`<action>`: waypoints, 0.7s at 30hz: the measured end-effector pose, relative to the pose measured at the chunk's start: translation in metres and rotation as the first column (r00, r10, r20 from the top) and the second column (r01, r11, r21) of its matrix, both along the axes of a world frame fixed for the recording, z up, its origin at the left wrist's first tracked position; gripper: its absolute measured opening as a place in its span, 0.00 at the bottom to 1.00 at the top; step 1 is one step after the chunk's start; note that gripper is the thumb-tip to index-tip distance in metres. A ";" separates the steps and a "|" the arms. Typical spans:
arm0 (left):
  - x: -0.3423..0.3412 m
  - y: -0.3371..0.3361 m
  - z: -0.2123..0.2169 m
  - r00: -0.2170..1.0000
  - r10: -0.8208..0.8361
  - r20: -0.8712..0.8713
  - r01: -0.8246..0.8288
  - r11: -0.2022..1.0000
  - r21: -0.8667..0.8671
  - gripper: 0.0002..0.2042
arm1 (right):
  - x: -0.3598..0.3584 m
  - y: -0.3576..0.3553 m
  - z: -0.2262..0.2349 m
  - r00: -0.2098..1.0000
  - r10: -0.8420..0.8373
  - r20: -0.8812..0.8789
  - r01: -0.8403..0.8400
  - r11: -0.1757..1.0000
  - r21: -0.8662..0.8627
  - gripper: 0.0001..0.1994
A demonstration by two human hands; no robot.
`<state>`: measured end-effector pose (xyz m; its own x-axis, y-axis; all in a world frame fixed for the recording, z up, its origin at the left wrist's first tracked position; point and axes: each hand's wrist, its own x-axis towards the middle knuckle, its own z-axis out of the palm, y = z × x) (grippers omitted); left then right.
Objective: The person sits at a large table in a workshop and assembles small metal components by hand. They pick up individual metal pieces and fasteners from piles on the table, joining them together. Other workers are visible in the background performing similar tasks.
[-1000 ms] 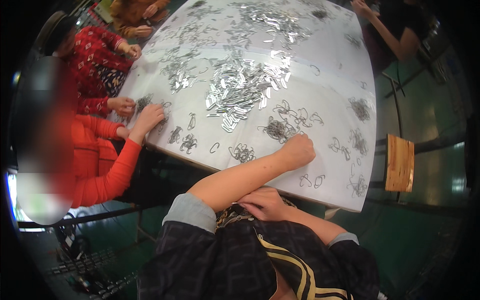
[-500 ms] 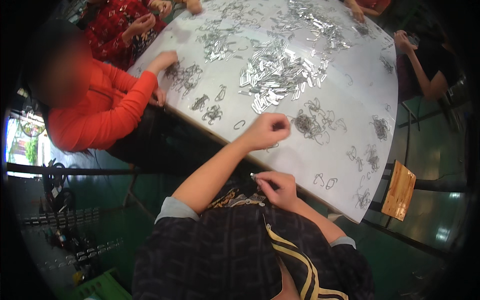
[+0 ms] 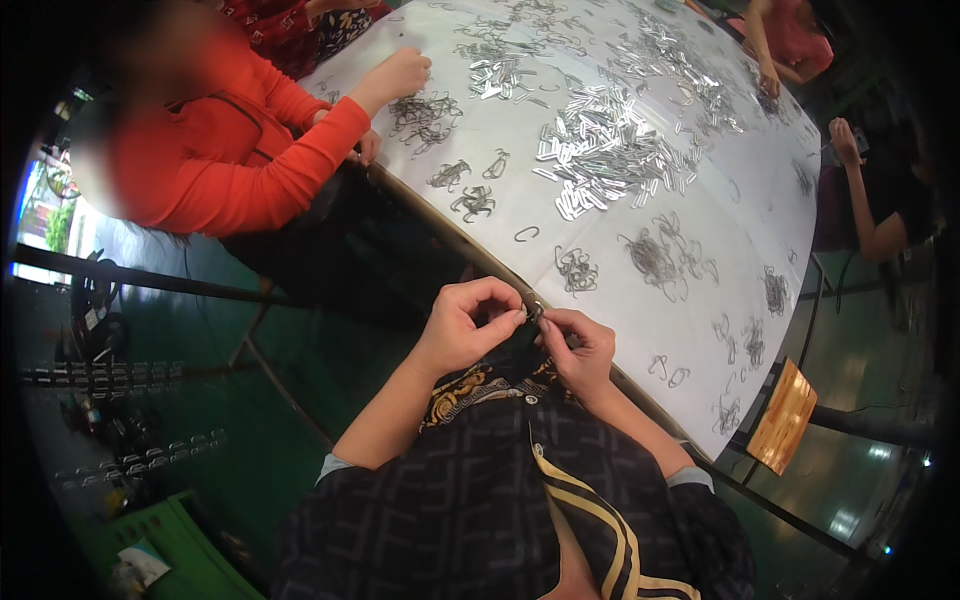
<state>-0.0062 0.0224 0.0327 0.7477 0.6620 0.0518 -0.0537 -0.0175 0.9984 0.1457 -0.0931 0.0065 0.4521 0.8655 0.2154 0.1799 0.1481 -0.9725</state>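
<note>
My left hand (image 3: 470, 325) and my right hand (image 3: 583, 352) meet just off the near edge of the white table (image 3: 590, 275). Thumb and forefinger of each are pinched together. Between the fingertips is a small silver metal piece (image 3: 537, 313), held by my right hand. What my left fingers pinch against it is too small to make out. Beyond my hands lie a small heap of bent wire hooks (image 3: 576, 270) and a single C-shaped wire hook (image 3: 526, 234). Another tangle of wire hooks (image 3: 655, 258) lies to the right.
Many flat silver metal strips (image 3: 610, 150) form a pile mid-table. A person in an orange-red top (image 3: 240, 180) works at the left over wire hooks (image 3: 425, 118); other people sit around the far side. A wooden stool (image 3: 783, 415) stands at the right, a green crate (image 3: 165, 550) lower left.
My left hand has drawn back from the tabletop to meet my right hand at the edge. A small heap of wire hooks it partly covered now shows. The view has shifted.
</note>
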 end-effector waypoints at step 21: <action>0.019 -0.022 -0.020 0.942 0.173 0.288 -0.193 0.980 0.042 0.06 | 0.015 0.009 0.000 0.924 0.024 0.381 -0.065 0.993 0.094 0.04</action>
